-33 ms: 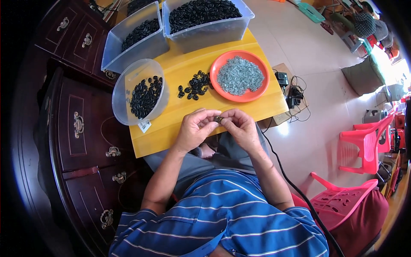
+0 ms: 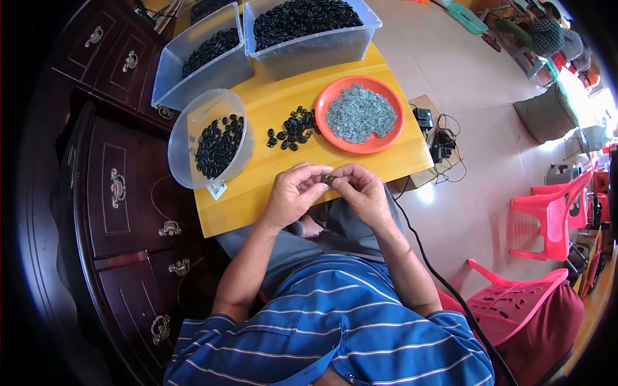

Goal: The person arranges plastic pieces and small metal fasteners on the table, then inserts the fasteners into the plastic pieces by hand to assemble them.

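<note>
My left hand and my right hand meet over the near edge of the yellow table. Between their thumbs and fingertips they pinch a small dark oval piece, mostly covered by the fingers. Just beyond lies a loose pile of black oval pieces with holes. An orange-red plate to its right holds a heap of small clear or silvery pieces. To the left, a round translucent tub contains more black oval pieces.
Two translucent bins, one at left and a larger one, hold black pieces at the far side. A dark wooden cabinet flanks the left. On the right are a black cable, pink chairs and a box with black adapters.
</note>
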The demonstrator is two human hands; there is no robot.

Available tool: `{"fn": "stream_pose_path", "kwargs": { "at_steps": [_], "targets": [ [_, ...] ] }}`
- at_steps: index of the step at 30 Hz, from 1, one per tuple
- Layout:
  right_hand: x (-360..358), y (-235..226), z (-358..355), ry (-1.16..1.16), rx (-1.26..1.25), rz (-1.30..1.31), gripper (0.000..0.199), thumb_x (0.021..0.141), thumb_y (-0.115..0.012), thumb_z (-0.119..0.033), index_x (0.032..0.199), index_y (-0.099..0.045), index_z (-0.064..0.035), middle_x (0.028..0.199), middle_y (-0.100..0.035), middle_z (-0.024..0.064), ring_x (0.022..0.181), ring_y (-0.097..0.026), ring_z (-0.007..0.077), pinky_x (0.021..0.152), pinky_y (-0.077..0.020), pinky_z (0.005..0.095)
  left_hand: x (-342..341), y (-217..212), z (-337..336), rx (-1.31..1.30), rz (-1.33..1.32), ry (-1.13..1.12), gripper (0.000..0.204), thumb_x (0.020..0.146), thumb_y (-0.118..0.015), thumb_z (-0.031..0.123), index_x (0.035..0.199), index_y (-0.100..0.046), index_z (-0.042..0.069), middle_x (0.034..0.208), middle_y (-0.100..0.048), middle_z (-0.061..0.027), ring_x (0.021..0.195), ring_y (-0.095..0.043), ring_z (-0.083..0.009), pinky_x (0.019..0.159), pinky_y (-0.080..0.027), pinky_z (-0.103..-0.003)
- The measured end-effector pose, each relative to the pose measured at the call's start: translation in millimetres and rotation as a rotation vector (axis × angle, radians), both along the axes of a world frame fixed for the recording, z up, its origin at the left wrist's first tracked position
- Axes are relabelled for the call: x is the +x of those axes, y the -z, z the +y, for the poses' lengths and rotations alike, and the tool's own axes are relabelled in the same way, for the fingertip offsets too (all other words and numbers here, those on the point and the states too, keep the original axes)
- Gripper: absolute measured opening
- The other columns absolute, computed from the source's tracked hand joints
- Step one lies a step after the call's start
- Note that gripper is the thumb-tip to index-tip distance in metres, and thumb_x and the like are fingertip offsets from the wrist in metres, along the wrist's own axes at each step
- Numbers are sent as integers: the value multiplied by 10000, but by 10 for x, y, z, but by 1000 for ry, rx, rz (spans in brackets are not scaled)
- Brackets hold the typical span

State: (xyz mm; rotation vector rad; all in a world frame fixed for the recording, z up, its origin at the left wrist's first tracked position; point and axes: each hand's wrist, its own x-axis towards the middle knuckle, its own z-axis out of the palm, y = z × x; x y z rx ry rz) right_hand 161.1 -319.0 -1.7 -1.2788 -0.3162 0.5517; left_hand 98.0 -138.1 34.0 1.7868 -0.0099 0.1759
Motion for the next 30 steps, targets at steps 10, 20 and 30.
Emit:
{"fn": "stream_pose_path", "kwargs": {
  "at_steps": [10,20,30],
  "targets": [
    [-19,32,-29,-17,94,143,153,983,-675,-50,1114,-669,28,964,-716,30,865,-658,64,771,-531,219,36,-51,14,99,-14,41,321,847,-723,-63,1160,-737,10,852,-624,-23,695,-569,-71,638,-488,-229],
    [4,45,-105,-68,59,276,168,1000,-679,-146,1089,-688,-4,950,-714,27,854,-656,85,785,-530,245,104,-195,8,227,3,168,292,859,-712,-55,1141,-747,12,816,-588,-11,682,-537,-76,624,-454,-222],
    [-203,78,101,127,297,468,177,1005,-672,-205,1068,-677,-40,981,-715,39,909,-661,98,828,-527,261,113,-250,-302,721,-216,-114,446,775,-798,106,1199,-676,45,997,-646,-108,879,-668,-290,772,-561,-396]
  ]
}}
